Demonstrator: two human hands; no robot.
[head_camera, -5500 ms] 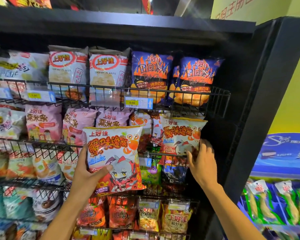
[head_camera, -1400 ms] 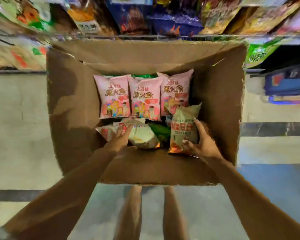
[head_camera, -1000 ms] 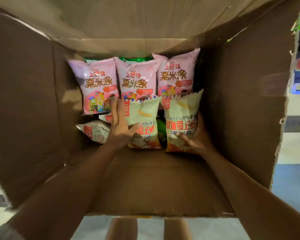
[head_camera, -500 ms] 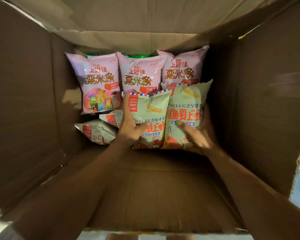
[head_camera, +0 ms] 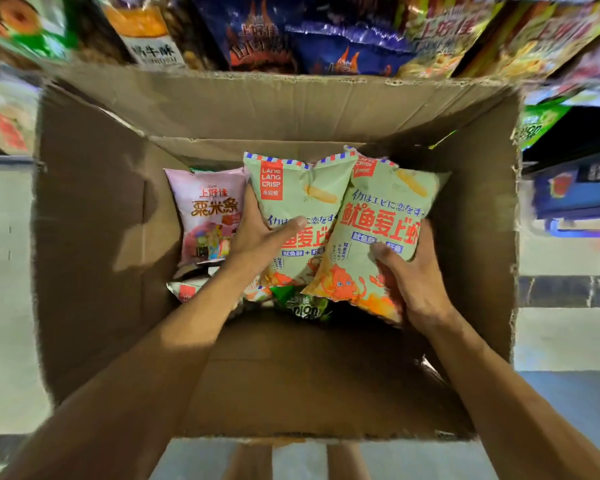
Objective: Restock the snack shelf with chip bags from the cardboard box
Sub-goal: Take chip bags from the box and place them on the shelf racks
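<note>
Below me stands an open cardboard box (head_camera: 94, 237). My left hand (head_camera: 260, 237) grips a pale green Lang Lang Crisp bag (head_camera: 291, 192), held upright inside the box. My right hand (head_camera: 416, 282) grips a second pale green bag (head_camera: 378, 216) of the same kind, overlapping the first on its right. A pink chip bag (head_camera: 205, 209) stands behind my left hand. Further down lie another pale green bag (head_camera: 184, 291) and a dark green bag (head_camera: 302, 306).
The snack shelf's lowest row of bags (head_camera: 326, 36) hangs over the box's far edge. A blue display (head_camera: 575, 192) stands on the right. Pale floor tiles (head_camera: 4, 306) surround the box. My legs (head_camera: 291, 462) show below the near flap.
Both pale green bags have risen inside the box in my hands and now cover the two right-hand pink bags. The camera has pulled back, bringing the shelf's bottom row into view.
</note>
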